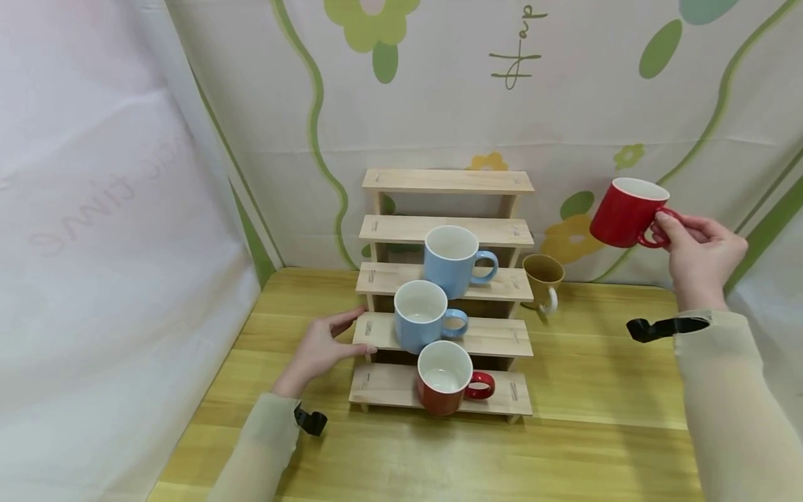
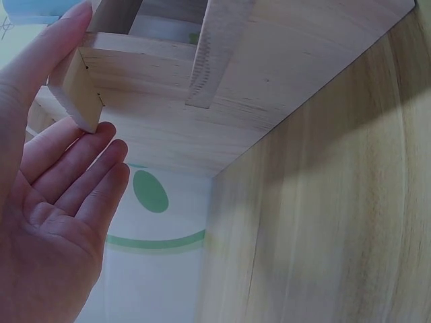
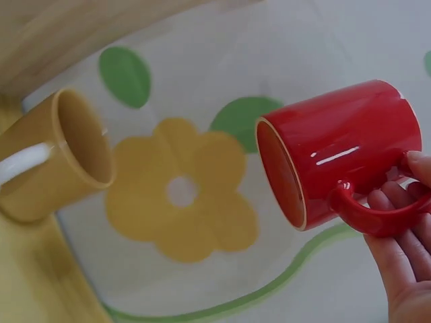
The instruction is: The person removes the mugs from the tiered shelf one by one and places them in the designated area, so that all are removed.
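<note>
My right hand (image 1: 709, 251) pinches the handle of a red mug (image 1: 627, 213), white inside, up in the air right of the shelf. In the right wrist view the red mug (image 3: 343, 155) lies tilted, its base facing left. At the left end of a low tier of the wooden stepped shelf (image 1: 389, 230), my left hand (image 1: 320, 352) holds the board between thumb and fingers. The left wrist view shows the board end (image 2: 77, 97) between them. Two light blue mugs (image 1: 454, 268) (image 1: 417, 328) stand on middle tiers, and another red mug (image 1: 442, 390) stands on the lowest.
A mustard mug (image 1: 541, 279) with a white handle stands on the wooden table (image 1: 596, 362), right of the shelf's back. Above it, the shelf's upper two tiers bear no mugs. Behind rises a white cloth (image 1: 439, 118) printed with flowers and leaves; more cloth hangs at the sides.
</note>
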`<state>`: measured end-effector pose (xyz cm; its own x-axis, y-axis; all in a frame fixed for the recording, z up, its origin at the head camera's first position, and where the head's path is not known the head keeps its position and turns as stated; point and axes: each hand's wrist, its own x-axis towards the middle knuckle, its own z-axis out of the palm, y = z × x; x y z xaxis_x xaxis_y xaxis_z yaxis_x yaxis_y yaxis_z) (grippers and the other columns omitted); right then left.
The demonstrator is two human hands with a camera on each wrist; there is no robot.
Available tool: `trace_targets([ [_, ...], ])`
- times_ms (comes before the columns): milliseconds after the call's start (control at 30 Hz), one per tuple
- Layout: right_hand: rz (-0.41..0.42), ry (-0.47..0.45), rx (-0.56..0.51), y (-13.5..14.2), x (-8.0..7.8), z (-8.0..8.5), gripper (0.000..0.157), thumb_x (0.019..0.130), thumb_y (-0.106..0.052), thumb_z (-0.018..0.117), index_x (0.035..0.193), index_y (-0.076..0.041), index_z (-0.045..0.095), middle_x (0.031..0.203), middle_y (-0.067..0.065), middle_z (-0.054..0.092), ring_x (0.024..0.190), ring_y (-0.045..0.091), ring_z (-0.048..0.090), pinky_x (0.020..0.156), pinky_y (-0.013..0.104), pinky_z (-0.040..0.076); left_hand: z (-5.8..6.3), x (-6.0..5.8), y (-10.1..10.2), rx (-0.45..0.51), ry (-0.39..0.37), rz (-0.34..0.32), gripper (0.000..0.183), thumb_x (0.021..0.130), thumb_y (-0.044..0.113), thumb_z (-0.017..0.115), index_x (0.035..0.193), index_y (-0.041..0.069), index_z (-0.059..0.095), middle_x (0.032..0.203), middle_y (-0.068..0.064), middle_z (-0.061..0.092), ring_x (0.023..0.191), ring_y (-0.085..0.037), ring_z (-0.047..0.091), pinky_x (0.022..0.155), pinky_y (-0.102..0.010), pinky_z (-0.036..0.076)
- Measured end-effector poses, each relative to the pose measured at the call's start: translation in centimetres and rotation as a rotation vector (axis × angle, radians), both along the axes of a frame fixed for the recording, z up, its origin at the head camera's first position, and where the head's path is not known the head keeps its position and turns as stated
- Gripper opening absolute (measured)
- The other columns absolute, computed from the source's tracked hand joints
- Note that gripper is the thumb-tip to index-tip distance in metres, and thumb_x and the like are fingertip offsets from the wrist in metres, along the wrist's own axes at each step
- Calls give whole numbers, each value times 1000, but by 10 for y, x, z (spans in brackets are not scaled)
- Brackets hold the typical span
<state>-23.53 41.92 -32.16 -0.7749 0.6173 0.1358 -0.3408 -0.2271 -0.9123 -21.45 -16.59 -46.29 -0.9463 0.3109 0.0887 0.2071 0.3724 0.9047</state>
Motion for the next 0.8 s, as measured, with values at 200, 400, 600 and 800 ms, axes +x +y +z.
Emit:
trace_targets([
  [200,-65,-56,38,4,2,-32,45,69,-13,95,107,2,76,99,6,76,84,15,75,76,24,56,1,0,0,-5,-3,1,85,74,41,93,146,12,58,145,3,56,136,-27,49,111,-43,40],
  [400,-144,-130,75,5,-2,-67,36,72,-16,93,101,-3,77,91,1,76,81,10,73,72,18,56,2,0,0,4,-9,-7,88,74,42,92,147,9,56,148,-1,54,137,-26,47,113,-44,38],
  [600,-179,-197,53,4,-2,-101,35,72,-20,93,100,-6,78,90,-1,75,82,10,73,69,15,56,1,-1,1,-1,-12,-6,84,74,43,92,146,16,58,149,-8,53,137,-26,47,113,-44,38],
  [800,-217,-246,101,-1,-4,-130,28,75,-21,92,95,-8,78,82,-5,73,76,7,70,60,11,53,2,0,0,-2,-14,-2,87,74,43,92,147,11,57,148,-4,54,137,-26,47,113,-44,38],
])
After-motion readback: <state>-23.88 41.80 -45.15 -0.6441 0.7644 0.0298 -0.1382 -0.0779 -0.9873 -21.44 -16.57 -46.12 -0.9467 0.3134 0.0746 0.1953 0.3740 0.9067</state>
